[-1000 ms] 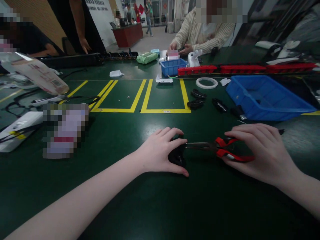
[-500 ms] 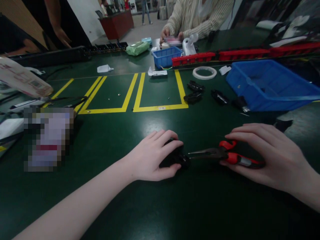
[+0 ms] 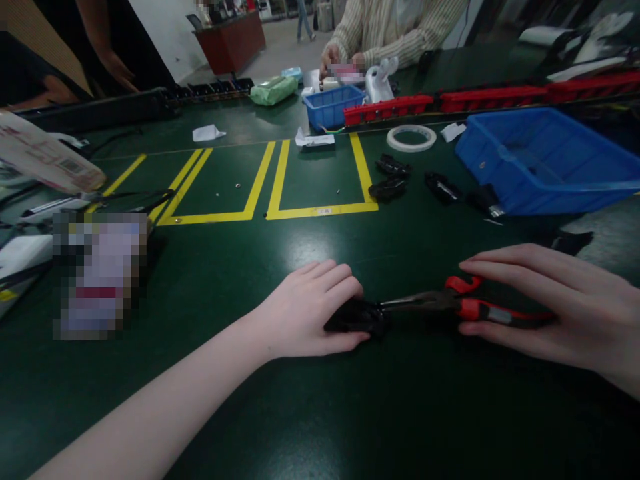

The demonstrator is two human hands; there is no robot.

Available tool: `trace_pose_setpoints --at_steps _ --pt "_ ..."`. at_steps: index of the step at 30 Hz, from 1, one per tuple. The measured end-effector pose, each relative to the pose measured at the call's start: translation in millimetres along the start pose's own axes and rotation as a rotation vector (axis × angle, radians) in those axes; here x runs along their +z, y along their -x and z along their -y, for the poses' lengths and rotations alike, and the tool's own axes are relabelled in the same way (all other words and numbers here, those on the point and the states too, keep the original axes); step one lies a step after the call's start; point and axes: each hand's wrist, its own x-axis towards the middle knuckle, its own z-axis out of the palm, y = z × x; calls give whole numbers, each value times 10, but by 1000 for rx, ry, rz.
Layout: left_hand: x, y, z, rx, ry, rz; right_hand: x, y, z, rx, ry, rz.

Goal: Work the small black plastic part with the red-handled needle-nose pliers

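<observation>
My left hand is wrapped round a small black part on the dark green table, partly hidden under the fingers. In my right hand are long-nose pliers with red and black handles, held between thumb and fingers. The tips of the pliers point left and meet the right end of the black part; whether they grip it I cannot tell. More black parts lie beyond, near a large blue bin.
Yellow tape marks boxes on the table. A tape roll, a small blue basket, red strips and a green packet stand farther back. A blurred box lies left. Across the table, a person in a striped cardigan handles something.
My right hand and the pliers have shifted slightly right. The plier jaws are closer together, with their tips now at the black part. My left hand's fingers have moved a little on it.
</observation>
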Motion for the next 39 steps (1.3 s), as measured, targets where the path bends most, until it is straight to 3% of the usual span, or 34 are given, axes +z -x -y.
trace_pose_setpoints --at_steps 13,21,32,39 --pt "-8 -1 6 68 -84 -11 47 3 23 -36 -34 27" --pt "2 -11 7 73 -19 18 42 6 1 -91 22 65" --pt "-6 -2 -5 60 11 -3 46 -17 43 -29 -6 50" --pt "-10 -1 8 59 7 -2 52 -50 43 -92 45 19"
